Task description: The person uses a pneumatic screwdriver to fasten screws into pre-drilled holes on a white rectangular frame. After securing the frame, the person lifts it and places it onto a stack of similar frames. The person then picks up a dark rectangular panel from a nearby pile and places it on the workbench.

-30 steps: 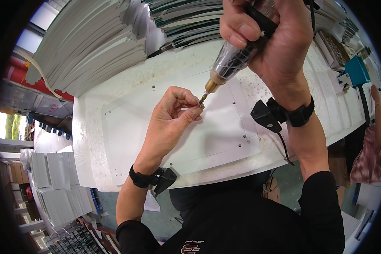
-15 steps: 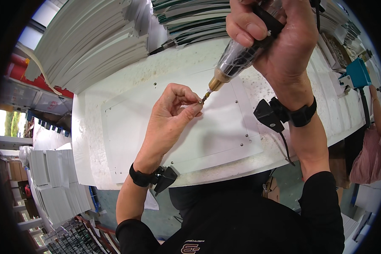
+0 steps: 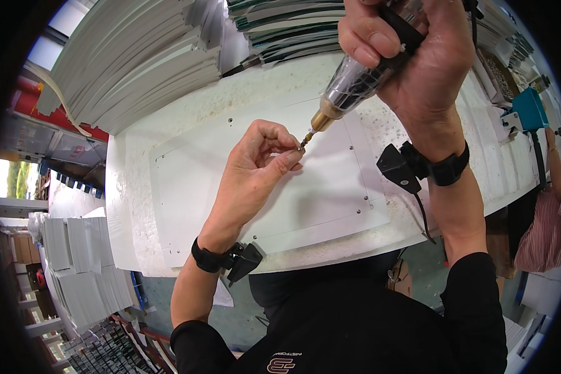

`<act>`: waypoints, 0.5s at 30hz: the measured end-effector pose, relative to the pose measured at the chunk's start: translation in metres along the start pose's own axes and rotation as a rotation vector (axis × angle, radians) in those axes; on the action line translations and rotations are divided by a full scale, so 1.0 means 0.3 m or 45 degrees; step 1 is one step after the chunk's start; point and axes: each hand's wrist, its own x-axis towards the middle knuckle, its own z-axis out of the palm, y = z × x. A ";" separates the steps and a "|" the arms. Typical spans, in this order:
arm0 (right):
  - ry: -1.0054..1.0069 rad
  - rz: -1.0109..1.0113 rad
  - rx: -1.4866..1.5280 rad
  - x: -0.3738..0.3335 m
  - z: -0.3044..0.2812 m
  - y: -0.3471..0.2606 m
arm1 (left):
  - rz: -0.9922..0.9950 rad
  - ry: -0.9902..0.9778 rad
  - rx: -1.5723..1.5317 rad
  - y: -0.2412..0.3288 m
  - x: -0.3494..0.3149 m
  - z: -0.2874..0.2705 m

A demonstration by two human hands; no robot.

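My right hand point(image 3: 411, 56) is wrapped round an electric screwdriver point(image 3: 349, 86), which slants down to the left with its brass-coloured nose and thin bit. At the bit's tip, the thumb and fingers of my left hand point(image 3: 262, 153) pinch a small screw point(image 3: 302, 148), mostly hidden by the fingertips. Both hands are above a white flat panel point(image 3: 199, 187) lying on the worktable. Small dark screws sit along the panel's edges, among them an edge screw point(image 3: 351, 148) to the right and a near-edge screw point(image 3: 254, 237).
Tall stacks of white sheets point(image 3: 137, 56) stand at the back left. Beside them lie green-edged panels point(image 3: 280, 28). A teal tool point(image 3: 528, 107) is at the table's right, near a tray of small parts point(image 3: 495, 71). Another person's striped clothing point(image 3: 542, 230) shows at far right.
Both hands and the screwdriver have shifted very slightly to the right in the picture, along with the panel's screws. The pinch and the grip on the screwdriver stay the same.
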 end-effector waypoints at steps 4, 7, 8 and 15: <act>-0.090 -0.081 -0.135 -0.001 0.018 -0.020 | -0.007 -0.006 -0.013 -0.002 -0.001 0.000; -0.060 -0.042 -0.075 0.001 0.003 -0.012 | 0.003 -0.004 0.004 -0.001 0.004 -0.001; -0.042 -0.026 -0.049 0.001 -0.001 -0.009 | 0.008 0.002 0.014 -0.001 0.005 -0.002; -0.044 -0.028 -0.075 -0.006 0.030 -0.021 | 0.022 0.020 0.033 -0.002 0.004 0.000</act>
